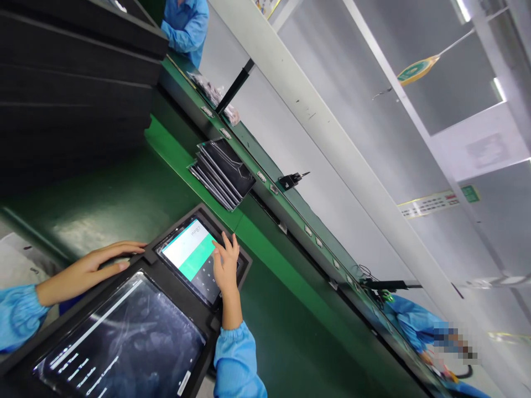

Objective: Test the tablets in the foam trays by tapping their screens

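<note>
Tablet (191,255) with lit screen sits in black tray (232,257) on green worktop (124,199); right hand (226,271) taps its keypad, fingers spread, holding nothing. Left hand (93,268) lies flat, fingers together, on tray edge, seemingly steadying it. Second tablet (124,342) nearer; stacked tablets (222,172) beyond.

On the green table (124,199), the right hand (226,265) touches the lit tablet (193,260) in a black tray (244,262), fingers spread, while the left hand (93,268) rests flat on the tray's far edge, beside a dark tablet (124,342).
</note>
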A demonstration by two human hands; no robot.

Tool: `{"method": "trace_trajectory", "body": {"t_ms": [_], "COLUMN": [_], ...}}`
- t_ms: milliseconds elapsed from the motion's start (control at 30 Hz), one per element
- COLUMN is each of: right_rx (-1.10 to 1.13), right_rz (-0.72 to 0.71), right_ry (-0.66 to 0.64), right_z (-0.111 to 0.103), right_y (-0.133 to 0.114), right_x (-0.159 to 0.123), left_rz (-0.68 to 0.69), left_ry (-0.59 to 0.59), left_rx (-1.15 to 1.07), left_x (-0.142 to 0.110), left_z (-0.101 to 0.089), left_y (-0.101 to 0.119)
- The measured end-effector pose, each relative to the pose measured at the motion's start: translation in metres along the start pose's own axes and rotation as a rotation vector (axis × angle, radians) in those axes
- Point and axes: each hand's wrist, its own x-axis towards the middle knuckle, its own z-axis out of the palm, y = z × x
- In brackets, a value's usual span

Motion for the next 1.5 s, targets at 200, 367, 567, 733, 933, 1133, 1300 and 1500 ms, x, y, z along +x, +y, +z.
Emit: {"method": "trace_trajectory", "body": {"t_ms": [200, 367, 567, 733, 933, 1133, 1300, 1500], "right_rx": [-0.026, -0.031, -0.053, -0.034, 0.029, 0.194, 0.219, 0.159], "right_rz": [0.013, -0.06, 0.015, -0.02, -0.056, 0.134, 0.219, 0.164], "right_ry": [-0.06, -0.09, -0.057, -0.063, 0.067, 0.421, 0.381, 0.159], "right_z": [-0.001, -0.003, -0.001, 0.001, -0.003, -0.009, -0.007, -0.002], "right_y": [-0.002, -0.008, -0.005, -0.004, 0.001, 0.018, 0.011, -0.029], "right_x": [-0.001, -0.006, -0.001, -0.004, -0.009, -0.038, -0.075, -0.109], "left_rz": [0.051, 0.015, 0.005, 0.004, 0.059, 0.068, 0.017, -0.14], "left_ry": [0.034, -0.018, -0.026, -0.012, 0.063, 0.071, 0.023, -0.038], "left_rx": [0.054, -0.03, -0.033, -0.03, 0.067, 0.069, 0.049, -0.02], "left_x": [0.001, 0.0, 0.0, 0.0, 0.001, 0.002, 0.0, -0.012], "left_z": [0.001, -0.001, -0.001, -0.001, -0.001, 0.0, -0.002, 0.0], "left_y": [0.0, -0.001, -0.001, 0.002, 0.009, 0.004, 0.0, 0.016]}}
